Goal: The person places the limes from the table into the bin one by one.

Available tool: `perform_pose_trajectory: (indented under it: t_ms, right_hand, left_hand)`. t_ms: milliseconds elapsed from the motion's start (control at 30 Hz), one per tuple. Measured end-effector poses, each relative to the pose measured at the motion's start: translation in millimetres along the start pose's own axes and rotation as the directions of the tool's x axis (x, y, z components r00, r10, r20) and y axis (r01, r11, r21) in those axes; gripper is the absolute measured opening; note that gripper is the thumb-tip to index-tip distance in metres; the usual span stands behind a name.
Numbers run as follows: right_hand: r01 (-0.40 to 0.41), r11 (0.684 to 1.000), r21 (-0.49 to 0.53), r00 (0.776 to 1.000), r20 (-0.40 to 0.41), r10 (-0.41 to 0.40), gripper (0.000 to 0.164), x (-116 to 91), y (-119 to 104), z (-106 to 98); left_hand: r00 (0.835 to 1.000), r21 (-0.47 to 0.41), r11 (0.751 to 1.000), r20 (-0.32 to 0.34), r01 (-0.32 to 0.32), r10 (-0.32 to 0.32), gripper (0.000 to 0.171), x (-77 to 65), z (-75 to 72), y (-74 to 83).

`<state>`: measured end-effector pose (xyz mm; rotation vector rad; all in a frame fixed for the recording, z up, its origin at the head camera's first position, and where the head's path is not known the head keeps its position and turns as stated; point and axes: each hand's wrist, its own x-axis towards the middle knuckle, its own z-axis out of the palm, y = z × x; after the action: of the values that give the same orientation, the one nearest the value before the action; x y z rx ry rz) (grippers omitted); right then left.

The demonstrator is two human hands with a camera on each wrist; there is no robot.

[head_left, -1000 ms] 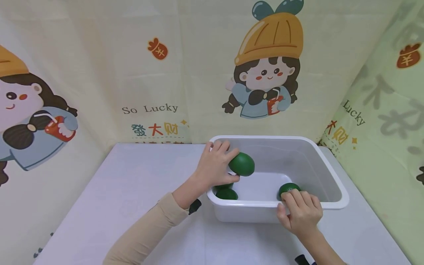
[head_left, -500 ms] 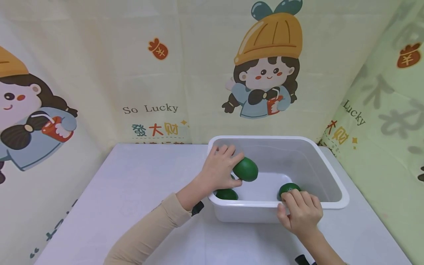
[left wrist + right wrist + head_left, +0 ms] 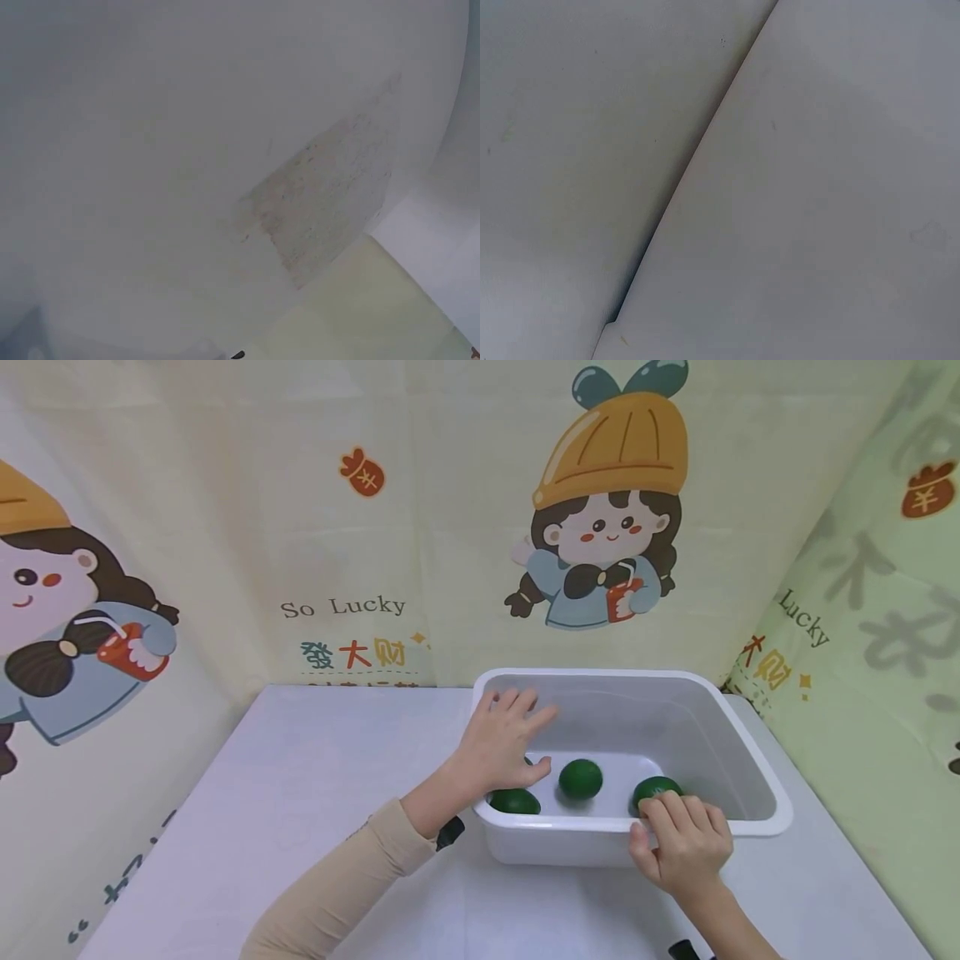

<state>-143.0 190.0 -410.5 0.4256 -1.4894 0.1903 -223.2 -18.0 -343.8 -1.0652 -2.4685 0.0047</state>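
Observation:
In the head view, my left hand (image 3: 498,739) hovers over the left side of a white plastic tub (image 3: 555,822), fingers and thumb spread with nothing between them. A smooth, dark green, egg-shaped fruit (image 3: 581,779) lies on the tub's floor just right of the thumb. Another green fruit (image 3: 514,801) sits in the near left corner, and one behind it is mostly hidden by the hand. My right hand (image 3: 684,846) grips the tub's front rim, fingers curled over it and thumb outside. Behind those fingers lies a further green fruit (image 3: 656,791), partly covered.
The tub stands on a white table (image 3: 337,760), close to its back edge. A patterned cream cloth (image 3: 450,527) hangs behind and along both sides. Both wrist views show only pale surfaces close up, with a slice of pale cloth (image 3: 367,300) in the left one.
My left hand has moved slightly right and let go of the green fruit it held, which now lies on the tub's floor. My right hand has kept its grip on the rim.

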Motion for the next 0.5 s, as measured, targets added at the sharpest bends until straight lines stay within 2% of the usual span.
perform_pose_trajectory:
  t_ms: [500]
  right_hand:
    - [-0.001, 1.000, 0.001, 1.000, 0.012, 0.001, 0.043, 0.1, -0.7, -0.9]
  left_hand:
    - [0.998, -0.013, 0.999, 0.030, 0.048, -0.048, 0.053, -5.4, -3.7, -6.5]
